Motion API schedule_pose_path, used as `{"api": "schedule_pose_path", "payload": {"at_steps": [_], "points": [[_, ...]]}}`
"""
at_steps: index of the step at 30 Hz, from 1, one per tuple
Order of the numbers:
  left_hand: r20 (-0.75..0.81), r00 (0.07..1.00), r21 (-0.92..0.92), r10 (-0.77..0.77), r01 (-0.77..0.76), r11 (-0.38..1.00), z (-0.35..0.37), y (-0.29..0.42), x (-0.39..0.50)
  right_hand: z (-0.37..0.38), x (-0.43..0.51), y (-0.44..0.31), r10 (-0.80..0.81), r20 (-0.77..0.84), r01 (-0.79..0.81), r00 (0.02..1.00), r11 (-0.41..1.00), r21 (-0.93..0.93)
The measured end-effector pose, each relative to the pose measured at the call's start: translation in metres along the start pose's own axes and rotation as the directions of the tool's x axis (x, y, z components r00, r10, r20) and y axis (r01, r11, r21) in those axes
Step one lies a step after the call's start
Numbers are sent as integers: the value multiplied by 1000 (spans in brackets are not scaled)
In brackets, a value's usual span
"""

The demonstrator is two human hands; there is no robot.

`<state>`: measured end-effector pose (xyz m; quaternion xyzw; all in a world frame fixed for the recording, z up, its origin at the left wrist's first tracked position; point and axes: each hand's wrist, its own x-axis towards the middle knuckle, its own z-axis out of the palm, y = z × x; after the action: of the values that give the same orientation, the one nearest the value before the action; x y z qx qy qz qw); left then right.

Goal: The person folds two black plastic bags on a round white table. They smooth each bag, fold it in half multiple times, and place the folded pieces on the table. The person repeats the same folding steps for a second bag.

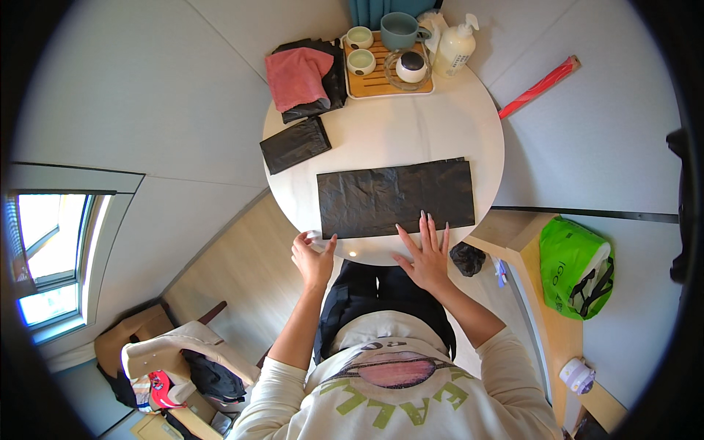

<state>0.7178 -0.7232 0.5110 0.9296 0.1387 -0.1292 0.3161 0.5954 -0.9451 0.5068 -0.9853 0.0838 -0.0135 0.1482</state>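
Observation:
A folded black plastic bag (396,195) lies flat on the white round table (385,132), its surface wrinkled. My right hand (429,256) rests palm down with fingers spread, the fingertips over the bag's near edge towards its right end. By the bag's near left corner is my left hand (313,261). Its thumb tip is close to that corner, though contact cannot be made out, and its other fingers curl away from the thumb beyond the table edge, with blurred tips. Farther left on the table lies a smaller, tightly folded black plastic bundle (296,145).
At the back, a pink cloth (300,77) covers part of a black plastic stack (338,88). Beside it, a wooden-slatted tray (379,87) carries small cups (361,61), a blue-grey mug (399,30) and a lidded jar (411,69). A pump bottle (455,52) stands right of it.

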Motion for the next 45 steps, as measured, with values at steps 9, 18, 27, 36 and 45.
{"api": "schedule_pose_path", "payload": {"at_steps": [9,18,27,36,45], "points": [[203,964,-242,-174,222,945,-1,-2,13,1,0,1,-24,-40,25,999,1000,5],[168,960,-278,-226,266,923,8,3,17,-2,1,2,-64,-64,66,996,998,19],[197,974,-630,-107,210,748,-3,-6,3,-11,23,-4,-117,-113,134,987,978,162],[-50,997,-523,60,-77,849,7,-65,-16,18,70,-17,-140,-97,137,985,990,-33],[45,698,-16,714,-715,699,25,20,-31,17,69,-19,-148,-94,142,984,988,-65]]}}
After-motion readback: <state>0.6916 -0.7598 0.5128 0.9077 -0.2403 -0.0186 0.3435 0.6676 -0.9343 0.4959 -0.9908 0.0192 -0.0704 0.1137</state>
